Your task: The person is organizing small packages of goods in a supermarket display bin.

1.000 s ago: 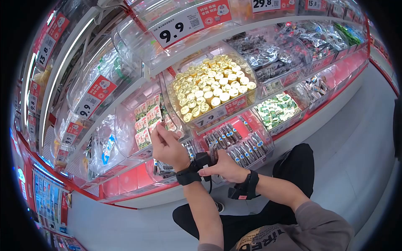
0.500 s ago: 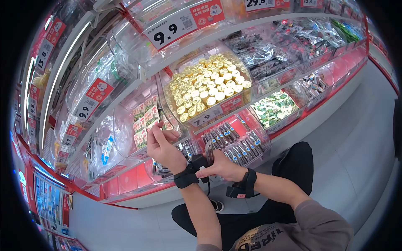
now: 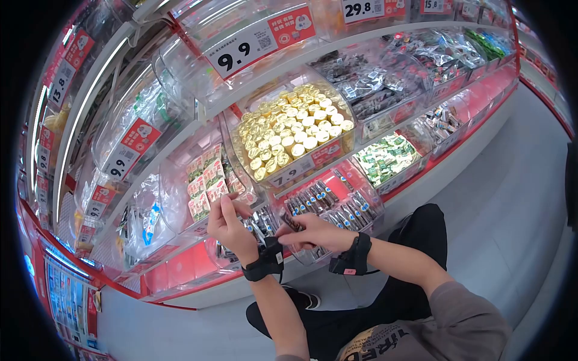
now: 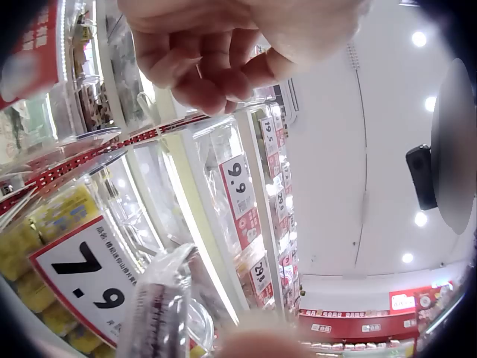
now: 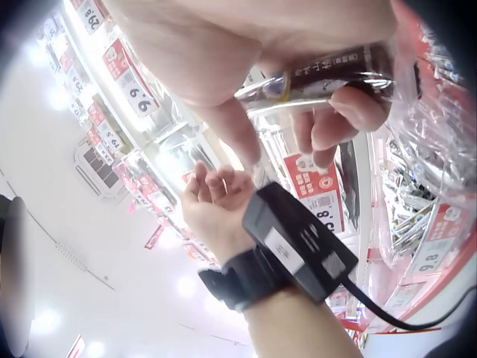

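My right hand (image 3: 318, 232) grips a dark brown wrapped snack bar (image 5: 339, 68) with a clear, crinkled wrapper end. In the head view the bar slants up and left from the fingers, just beside the black camera box on the left wrist (image 5: 299, 240). My left hand (image 3: 231, 231) is raised with palm turned up and fingers loosely bent, holding nothing. It overlaps the bin of red, white and green packets (image 3: 208, 180) in the head view. Below and behind the right hand is a low bin of similar dark bars (image 3: 313, 200).
A clear bin of gold-wrapped rolls (image 3: 295, 129) sits above, behind a 7.9 price label (image 3: 292, 173). Green-and-white packets (image 3: 388, 157) fill a bin to the right. A white shelf rail (image 3: 259, 75) runs overhead. Black-clad knees (image 3: 421, 240) lie close to the red shelf edge.
The right hand has shifted a little left, and the snack bar has gone from near upright to leaning left. The left hand has lowered slightly. The head view has drifted a little right.
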Action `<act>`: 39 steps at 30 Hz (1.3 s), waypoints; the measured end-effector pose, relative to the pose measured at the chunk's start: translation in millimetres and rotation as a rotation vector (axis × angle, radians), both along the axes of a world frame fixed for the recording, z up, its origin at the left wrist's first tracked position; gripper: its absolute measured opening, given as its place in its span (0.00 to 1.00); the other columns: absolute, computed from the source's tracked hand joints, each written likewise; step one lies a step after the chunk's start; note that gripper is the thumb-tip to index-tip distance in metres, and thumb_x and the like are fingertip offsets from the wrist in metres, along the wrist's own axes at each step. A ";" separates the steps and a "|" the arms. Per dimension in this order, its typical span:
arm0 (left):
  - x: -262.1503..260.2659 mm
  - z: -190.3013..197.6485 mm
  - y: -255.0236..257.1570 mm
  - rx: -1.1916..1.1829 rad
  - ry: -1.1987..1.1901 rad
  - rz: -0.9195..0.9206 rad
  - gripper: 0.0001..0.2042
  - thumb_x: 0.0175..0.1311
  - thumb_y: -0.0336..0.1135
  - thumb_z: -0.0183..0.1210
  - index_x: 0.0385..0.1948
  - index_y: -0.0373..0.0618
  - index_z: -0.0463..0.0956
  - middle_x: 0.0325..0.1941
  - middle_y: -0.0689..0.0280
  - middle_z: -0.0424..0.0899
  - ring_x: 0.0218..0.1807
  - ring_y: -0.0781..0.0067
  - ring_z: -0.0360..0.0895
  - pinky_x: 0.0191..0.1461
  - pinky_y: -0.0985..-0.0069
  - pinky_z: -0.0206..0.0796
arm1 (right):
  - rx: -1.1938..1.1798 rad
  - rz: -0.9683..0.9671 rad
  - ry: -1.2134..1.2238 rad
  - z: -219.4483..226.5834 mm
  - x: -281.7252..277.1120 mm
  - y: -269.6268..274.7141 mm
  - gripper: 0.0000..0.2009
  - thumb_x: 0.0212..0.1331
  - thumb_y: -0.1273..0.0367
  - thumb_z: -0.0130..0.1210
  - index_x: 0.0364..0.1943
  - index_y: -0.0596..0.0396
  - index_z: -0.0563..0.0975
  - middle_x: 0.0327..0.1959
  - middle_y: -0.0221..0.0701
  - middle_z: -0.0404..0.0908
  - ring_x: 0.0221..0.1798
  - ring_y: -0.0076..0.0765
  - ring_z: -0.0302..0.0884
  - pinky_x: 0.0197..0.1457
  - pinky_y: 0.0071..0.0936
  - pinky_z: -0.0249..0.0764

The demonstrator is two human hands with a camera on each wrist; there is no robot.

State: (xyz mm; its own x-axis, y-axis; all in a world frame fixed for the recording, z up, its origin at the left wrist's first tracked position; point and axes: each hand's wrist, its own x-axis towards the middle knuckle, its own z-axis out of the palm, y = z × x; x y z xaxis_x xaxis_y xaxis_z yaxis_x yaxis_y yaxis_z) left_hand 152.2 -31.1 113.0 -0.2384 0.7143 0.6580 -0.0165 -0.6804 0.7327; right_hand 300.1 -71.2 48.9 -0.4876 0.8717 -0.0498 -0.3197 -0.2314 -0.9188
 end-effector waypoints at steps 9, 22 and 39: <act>-29.7 -64.1 16.3 -0.103 -0.034 -0.105 0.12 0.66 0.31 0.47 0.23 0.36 0.73 0.10 0.70 0.69 0.13 0.83 0.64 0.19 0.85 0.50 | 0.342 0.013 -0.505 -36.3 35.0 48.7 0.07 0.50 0.74 0.52 0.33 0.63 0.75 0.28 0.31 0.78 0.26 0.21 0.72 0.27 0.21 0.66; -77.1 -147.3 34.3 -0.209 0.015 0.052 0.11 0.64 0.30 0.49 0.22 0.35 0.73 0.11 0.72 0.67 0.15 0.87 0.61 0.20 0.85 0.49 | -0.038 -0.083 -0.830 -79.8 67.7 118.8 0.11 0.59 0.71 0.49 0.34 0.71 0.74 0.28 0.46 0.80 0.33 0.42 0.83 0.29 0.32 0.79; -77.3 -160.8 35.5 -0.037 0.821 0.303 0.06 0.49 0.25 0.56 0.30 0.43 0.75 0.39 0.64 0.73 0.47 0.60 0.67 0.51 0.63 0.55 | 0.270 -0.408 -1.714 -148.3 92.7 200.1 0.17 0.46 0.59 0.60 0.35 0.56 0.77 0.40 0.43 0.79 0.46 0.46 0.76 0.50 0.37 0.71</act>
